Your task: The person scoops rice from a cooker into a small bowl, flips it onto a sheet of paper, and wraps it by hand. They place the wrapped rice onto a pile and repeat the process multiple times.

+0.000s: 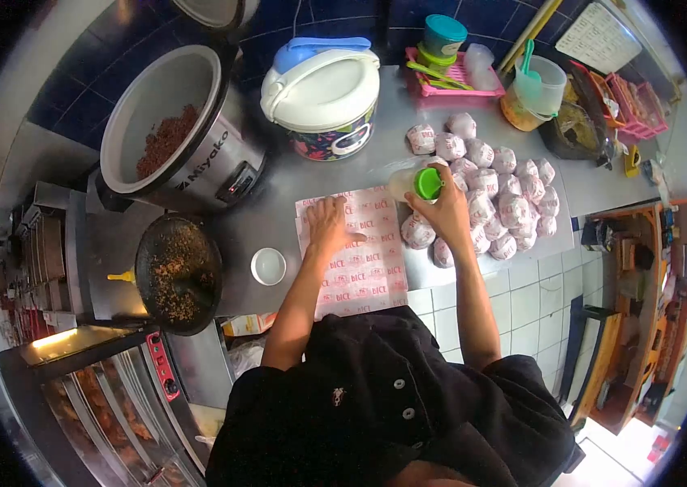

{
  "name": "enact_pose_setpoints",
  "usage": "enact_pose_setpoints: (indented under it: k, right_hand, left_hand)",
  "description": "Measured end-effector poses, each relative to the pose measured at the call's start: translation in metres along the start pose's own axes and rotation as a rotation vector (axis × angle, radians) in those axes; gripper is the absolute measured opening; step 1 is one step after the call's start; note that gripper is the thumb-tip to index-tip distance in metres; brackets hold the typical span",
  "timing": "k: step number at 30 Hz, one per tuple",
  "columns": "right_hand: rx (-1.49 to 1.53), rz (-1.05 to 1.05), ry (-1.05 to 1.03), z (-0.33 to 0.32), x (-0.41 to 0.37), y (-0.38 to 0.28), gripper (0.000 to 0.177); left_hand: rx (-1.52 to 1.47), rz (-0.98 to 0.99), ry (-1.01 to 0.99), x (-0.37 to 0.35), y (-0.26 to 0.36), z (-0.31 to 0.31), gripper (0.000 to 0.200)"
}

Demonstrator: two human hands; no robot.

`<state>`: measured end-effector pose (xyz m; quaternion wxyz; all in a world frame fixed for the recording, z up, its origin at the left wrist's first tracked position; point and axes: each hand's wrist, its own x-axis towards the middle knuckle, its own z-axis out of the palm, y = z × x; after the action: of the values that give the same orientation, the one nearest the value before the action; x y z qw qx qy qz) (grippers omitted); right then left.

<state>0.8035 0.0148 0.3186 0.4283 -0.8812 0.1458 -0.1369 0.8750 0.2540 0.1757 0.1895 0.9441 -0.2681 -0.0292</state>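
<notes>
My left hand (328, 227) lies with its fingers spread on a stack of printed wrapping paper (364, 272) at the front edge of the metal counter. My right hand (451, 213) grips a small translucent bottle with a green lid (428, 184), tilted just right of the paper's top corner. Its contents are hard to make out. Close beside that hand, many round bundles wrapped in the same printed paper (514, 209) are heaped on the counter. Left of the paper stands a small white bowl (268, 266).
At the left are a Miyako cooker (226, 158) holding dark reddish rice and a black pan (179, 276) of brown crumbs. Behind stand a lidded white rice container (323, 101), a pink tray (461, 91) and a clear tub (534, 93). A glass-fronted warmer (100, 398) sits lower left.
</notes>
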Motion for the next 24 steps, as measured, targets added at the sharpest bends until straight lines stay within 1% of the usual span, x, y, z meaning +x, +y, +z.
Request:
enact_pose_setpoints:
  k: [3,6,9,12,15,24]
  right_hand:
    - [-0.023,-0.015,0.012,-0.006,-0.006,0.018,0.065]
    - [0.019,-0.034,0.030,-0.012,-0.012,0.024,0.066]
    - [0.045,-0.040,0.028,-0.016,-0.015,0.026,0.066]
    - [0.047,-0.035,0.026,-0.019,-0.016,0.026,0.066]
    - [0.058,-0.040,0.030,-0.018,-0.016,0.030,0.066]
    - [0.086,-0.008,0.024,-0.029,-0.021,0.026,0.068]
  left_hand:
    - [0.006,-0.017,-0.115,0.009,0.003,-0.006,0.093]
    - [0.013,-0.055,-0.253,0.017,0.005,-0.012,0.091]
    - [0.019,-0.049,-0.252,0.021,0.009,-0.015,0.091]
    - [-0.057,-0.023,-0.189,0.023,0.006,-0.010,0.090]
    - [-0.062,-0.026,-0.217,0.025,0.003,-0.008,0.094]
    - [-0.018,-0.005,-0.229,0.032,-0.005,-0.001,0.070]
